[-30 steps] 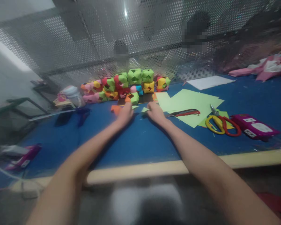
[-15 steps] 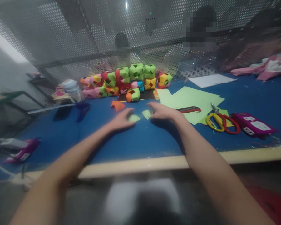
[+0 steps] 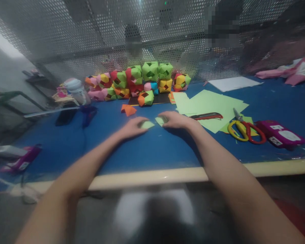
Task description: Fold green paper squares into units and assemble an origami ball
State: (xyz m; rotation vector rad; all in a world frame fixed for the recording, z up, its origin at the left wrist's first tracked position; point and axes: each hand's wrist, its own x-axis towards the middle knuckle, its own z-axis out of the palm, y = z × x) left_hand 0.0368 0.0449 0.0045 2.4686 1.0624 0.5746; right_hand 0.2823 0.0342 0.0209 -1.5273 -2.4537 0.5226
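Between the thumb and fingers of my left hand (image 3: 133, 127) is a light green folded paper piece (image 3: 147, 125), its pointed end facing right. My right hand (image 3: 175, 120) grips a second green folded paper piece (image 3: 160, 120), partly covered by its fingers. A small gap separates the two pieces just above the blue tabletop. An orange folded paper piece (image 3: 128, 109) lies beyond my left hand. Behind it stands an orange-and-green paper cube (image 3: 145, 98), in front of stacked multicoloured paper cubes (image 3: 134, 76).
Green paper sheets (image 3: 205, 101) lie to the right, with a red-and-black box cutter (image 3: 207, 116) on them. Scissors (image 3: 246, 130) with yellow and red handles rest beside a purple packet (image 3: 279, 134). A perforated metal screen (image 3: 183, 40) rises behind the blue table (image 3: 152, 152).
My hands have closed more around the two green pieces, and the pieces have come nearer each other. The whole view has shifted slightly.
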